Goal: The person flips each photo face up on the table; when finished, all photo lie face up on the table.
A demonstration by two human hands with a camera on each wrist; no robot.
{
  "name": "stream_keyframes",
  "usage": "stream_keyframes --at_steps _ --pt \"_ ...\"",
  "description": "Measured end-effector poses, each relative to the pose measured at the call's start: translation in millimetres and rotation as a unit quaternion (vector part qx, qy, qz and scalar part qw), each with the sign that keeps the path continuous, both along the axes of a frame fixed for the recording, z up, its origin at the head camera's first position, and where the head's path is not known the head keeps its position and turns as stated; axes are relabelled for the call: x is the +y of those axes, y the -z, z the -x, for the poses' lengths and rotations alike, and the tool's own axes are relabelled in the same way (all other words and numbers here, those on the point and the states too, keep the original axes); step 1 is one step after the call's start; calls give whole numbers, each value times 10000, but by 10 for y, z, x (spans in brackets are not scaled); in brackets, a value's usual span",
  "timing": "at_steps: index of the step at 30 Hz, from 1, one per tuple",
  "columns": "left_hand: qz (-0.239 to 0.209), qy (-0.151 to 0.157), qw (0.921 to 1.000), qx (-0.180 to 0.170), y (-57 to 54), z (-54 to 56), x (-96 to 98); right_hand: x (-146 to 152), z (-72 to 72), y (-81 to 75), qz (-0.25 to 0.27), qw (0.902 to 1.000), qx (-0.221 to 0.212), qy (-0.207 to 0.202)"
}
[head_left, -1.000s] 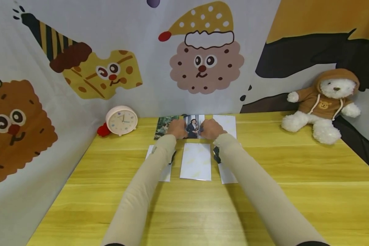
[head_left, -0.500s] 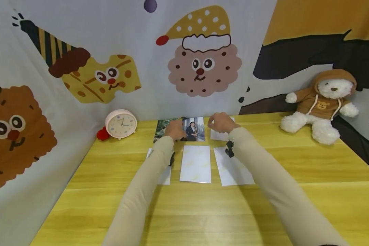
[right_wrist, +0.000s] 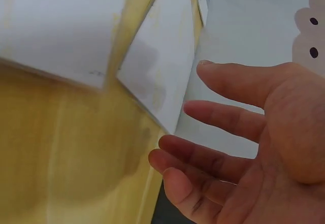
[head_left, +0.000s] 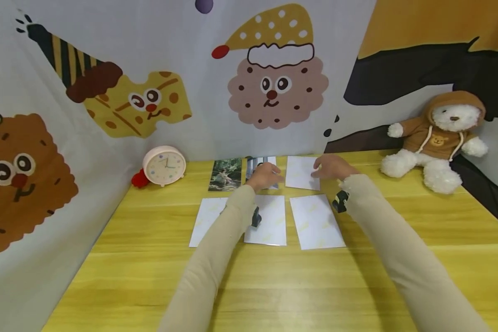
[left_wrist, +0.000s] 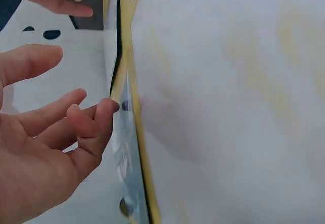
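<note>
My left hand (head_left: 265,176) is over the back middle photo (head_left: 270,160), covering much of it. In the left wrist view its fingers (left_wrist: 96,132) are loosely bent, with nothing between them. My right hand (head_left: 334,167) is by the right edge of the back right card (head_left: 300,173), which lies white side up. The right wrist view shows that hand's fingers (right_wrist: 223,120) spread and relaxed, holding nothing; I cannot tell whether they touch the card. At the back left lies a green forest photo (head_left: 226,175), picture side up.
Three white cards lie in the front row: left (head_left: 205,216), middle (head_left: 272,221) and right (head_left: 317,221), the right one slightly turned. A pink clock (head_left: 164,166) stands at the back left beside a red object (head_left: 139,179). A teddy bear (head_left: 437,140) sits at the back right.
The right hand has moved right, from the middle photo's edge to the back right card's outer edge. The left hand has shifted right from between the two photos onto the middle one.
</note>
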State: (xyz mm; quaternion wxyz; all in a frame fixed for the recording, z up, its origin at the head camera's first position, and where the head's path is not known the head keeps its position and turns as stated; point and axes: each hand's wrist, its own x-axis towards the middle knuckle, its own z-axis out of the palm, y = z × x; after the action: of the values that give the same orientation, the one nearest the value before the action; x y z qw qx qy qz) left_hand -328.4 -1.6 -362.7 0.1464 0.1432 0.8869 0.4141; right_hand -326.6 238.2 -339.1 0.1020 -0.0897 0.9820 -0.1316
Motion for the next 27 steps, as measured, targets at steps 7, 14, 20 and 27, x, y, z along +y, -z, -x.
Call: stream_keyframes --at_steps 7,14,20,27 --pt "-629 -325 9963 -483 34 -7 103 -55 -17 112 289 9988 -280 280" --pt "-288 -481 9972 -485 11 12 195 -87 -24 193 378 9983 -139 414" --pt "452 -348 9982 -167 -36 -14 192 -137 -57 190 332 9979 -174 529" --pt "902 -259 9954 197 -24 51 227 -160 -66 187 460 9956 -198 790"
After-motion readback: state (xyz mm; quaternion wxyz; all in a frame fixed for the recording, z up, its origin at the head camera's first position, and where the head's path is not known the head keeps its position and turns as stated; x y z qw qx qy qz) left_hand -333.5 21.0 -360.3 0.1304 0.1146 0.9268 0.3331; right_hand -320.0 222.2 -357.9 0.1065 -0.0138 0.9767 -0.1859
